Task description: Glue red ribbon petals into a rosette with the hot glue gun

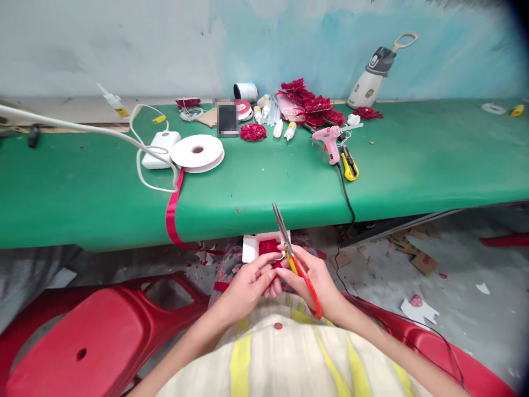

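Observation:
My right hand point(308, 273) is closed round a pair of scissors point(303, 270) with red and yellow handles, blades pointing up and away. Close beside it, my left hand point(254, 281) pinches a red ribbon point(172, 215), and the right fingertips meet it there. This ribbon runs from a white spool point(197, 153) on the table, over the edge and down toward my lap. Just beyond my fingers, a small white box point(250, 248) on my lap holds red pieces. My fingers partly hide the ribbon's end.
On the green table point(256, 193) lie a pink glue gun point(330, 144), a yellow cutter point(350, 164), small bottles point(278, 129) and a pile of red fabric pieces point(309, 105). A white power strip point(161, 150) sits left. Red stools point(82, 342) flank me.

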### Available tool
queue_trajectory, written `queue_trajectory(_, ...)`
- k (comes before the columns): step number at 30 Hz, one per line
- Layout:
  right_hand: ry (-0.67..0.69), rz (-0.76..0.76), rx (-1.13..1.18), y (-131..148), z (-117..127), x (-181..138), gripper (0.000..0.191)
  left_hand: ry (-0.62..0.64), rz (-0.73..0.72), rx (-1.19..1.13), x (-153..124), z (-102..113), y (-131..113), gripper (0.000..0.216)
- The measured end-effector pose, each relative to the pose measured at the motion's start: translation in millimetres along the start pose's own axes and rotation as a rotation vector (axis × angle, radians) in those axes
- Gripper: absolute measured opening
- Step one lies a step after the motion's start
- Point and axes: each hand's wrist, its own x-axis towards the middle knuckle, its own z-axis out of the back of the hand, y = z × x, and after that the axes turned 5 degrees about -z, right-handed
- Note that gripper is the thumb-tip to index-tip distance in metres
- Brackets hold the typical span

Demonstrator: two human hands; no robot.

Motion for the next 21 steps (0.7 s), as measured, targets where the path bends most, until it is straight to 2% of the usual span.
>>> queue_trajectory(3,-0.046,-0.012,0.075,0.6,-7.3,5.1,0.038,-0.004,0.004,0.011,-0.6,0.8,0.5,0.051)
queue_trajectory(7,-0.202,0.092,-0.193,-5.9,-3.9,10.3,0.035,-0.044,0.072,0.089,-4.1,9.3,1.0,0.036)
queue_trajectory(13,-0.214,0.183,-0.395,-11.9,2.1,17.8,0.034,-0.089,0.099,0.073,-5.8,13.9,1.1,0.035)
queue_trajectory(18,-0.126,0.161,-0.634,-18.9,32.8,-8.5,0.035,-0.175,0.062,0.021,3.1,20.5,5.8,0.032)
queue_trajectory(21,0.006,0.081,-0.768,-33.5,58.4,-32.8,0.036,-0.217,0.034,0.001,8.4,24.6,10.9,0.031)
